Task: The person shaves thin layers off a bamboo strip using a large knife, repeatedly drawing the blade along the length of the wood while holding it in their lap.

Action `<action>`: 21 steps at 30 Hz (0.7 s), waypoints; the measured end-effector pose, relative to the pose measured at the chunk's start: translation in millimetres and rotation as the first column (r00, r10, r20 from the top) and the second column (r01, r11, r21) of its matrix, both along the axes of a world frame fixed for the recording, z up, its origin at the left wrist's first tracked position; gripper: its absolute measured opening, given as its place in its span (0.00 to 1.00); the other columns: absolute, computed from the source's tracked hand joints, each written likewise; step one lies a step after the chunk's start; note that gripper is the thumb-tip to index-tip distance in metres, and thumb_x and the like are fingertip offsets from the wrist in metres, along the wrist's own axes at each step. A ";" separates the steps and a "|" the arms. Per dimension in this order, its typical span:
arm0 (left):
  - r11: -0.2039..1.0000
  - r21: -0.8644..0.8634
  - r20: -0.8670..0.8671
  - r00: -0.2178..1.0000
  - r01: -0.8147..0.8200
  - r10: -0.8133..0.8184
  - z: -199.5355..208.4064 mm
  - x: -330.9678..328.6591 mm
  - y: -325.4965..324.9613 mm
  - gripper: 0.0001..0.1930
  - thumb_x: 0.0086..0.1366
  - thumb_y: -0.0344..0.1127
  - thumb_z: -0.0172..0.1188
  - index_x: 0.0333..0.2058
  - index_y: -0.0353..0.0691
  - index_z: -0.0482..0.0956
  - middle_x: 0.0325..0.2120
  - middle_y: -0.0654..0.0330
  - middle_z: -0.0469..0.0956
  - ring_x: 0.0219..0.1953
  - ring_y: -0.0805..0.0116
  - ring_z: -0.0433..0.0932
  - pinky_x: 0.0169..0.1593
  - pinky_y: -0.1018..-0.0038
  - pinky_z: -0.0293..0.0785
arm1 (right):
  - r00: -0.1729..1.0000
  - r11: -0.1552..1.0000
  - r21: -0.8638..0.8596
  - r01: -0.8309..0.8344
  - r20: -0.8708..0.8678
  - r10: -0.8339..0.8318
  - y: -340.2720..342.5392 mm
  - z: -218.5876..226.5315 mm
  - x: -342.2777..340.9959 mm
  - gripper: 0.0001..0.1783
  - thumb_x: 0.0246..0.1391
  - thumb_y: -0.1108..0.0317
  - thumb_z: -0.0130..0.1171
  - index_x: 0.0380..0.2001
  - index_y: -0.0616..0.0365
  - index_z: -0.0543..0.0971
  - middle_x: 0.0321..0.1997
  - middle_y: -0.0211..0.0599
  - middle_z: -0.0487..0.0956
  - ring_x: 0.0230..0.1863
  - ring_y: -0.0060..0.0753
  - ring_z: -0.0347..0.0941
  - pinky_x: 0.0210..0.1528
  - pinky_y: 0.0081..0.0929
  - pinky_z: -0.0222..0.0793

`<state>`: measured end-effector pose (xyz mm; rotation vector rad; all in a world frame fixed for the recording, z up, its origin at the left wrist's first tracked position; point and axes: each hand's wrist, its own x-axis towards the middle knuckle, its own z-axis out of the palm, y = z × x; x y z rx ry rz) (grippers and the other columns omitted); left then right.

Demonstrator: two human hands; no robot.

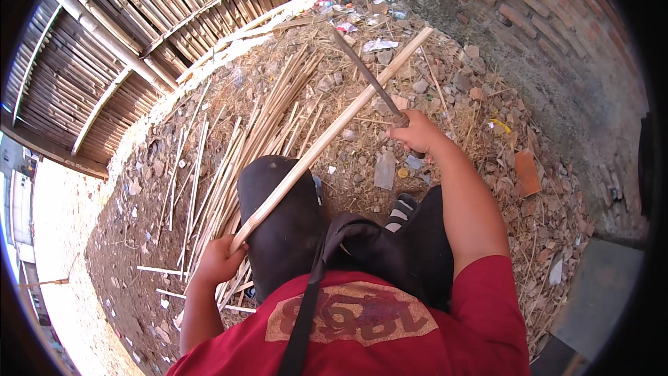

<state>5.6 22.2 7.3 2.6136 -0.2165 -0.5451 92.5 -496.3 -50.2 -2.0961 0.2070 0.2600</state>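
Note:
My left hand (220,260) is closed round the near end of a long pale bamboo strip (332,132). The strip slants up and to the right across my dark-trousered left knee, its far end in the air over the rubble. In my right hand (417,132) is the handle of a long dark-bladed knife (363,69), its blade pointing away and to the left. Blade and strip cross in the picture; whether they touch I cannot tell. A heap of thin split bamboo strips (240,163) lies on the ground to the left of my knee.
A bamboo-slat fence (174,17) bounds the far left, and a brick wall (536,35) the right. Between them the ground holds stones, dry straw and litter. A broken orange tile (527,173) lies right of my arm, with a grey slab (600,296) nearer.

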 end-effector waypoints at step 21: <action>0.977 -0.184 -0.417 0.909 -0.109 0.023 8.3 -7.5 1.2 0.17 0.67 0.46 0.64 0.33 0.34 0.79 0.18 0.68 0.71 0.22 0.75 0.67 0.27 0.71 0.65 | 0.979 0.971 -0.231 0.062 0.205 -0.014 24.3 0.6 -9.4 0.18 0.42 0.60 0.66 0.35 0.60 0.80 0.28 0.48 0.81 0.35 0.50 0.80 0.40 0.43 0.74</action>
